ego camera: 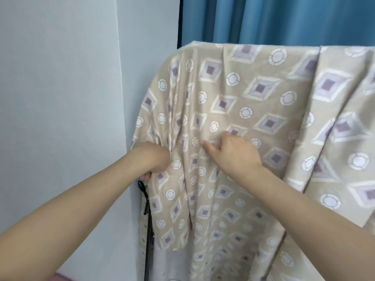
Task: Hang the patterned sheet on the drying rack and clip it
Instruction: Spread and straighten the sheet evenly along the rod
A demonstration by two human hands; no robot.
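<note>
A beige sheet [253,102] patterned with purple diamonds and white circles hangs draped over the top of a drying rack, which it hides almost fully. Only a black leg of the rack [149,230] shows at the lower left. My left hand [154,159] grips a bunched fold at the sheet's left edge, fingers curled into the cloth. My right hand [229,151] lies on the sheet's front with its fingers curled, pinching the fabric. No clip is in view.
A pale wall [60,98] stands close on the left, its corner just beside the rack. Blue curtains [284,19] hang behind the rack. A strip of pink surface [60,277] shows at the bottom left.
</note>
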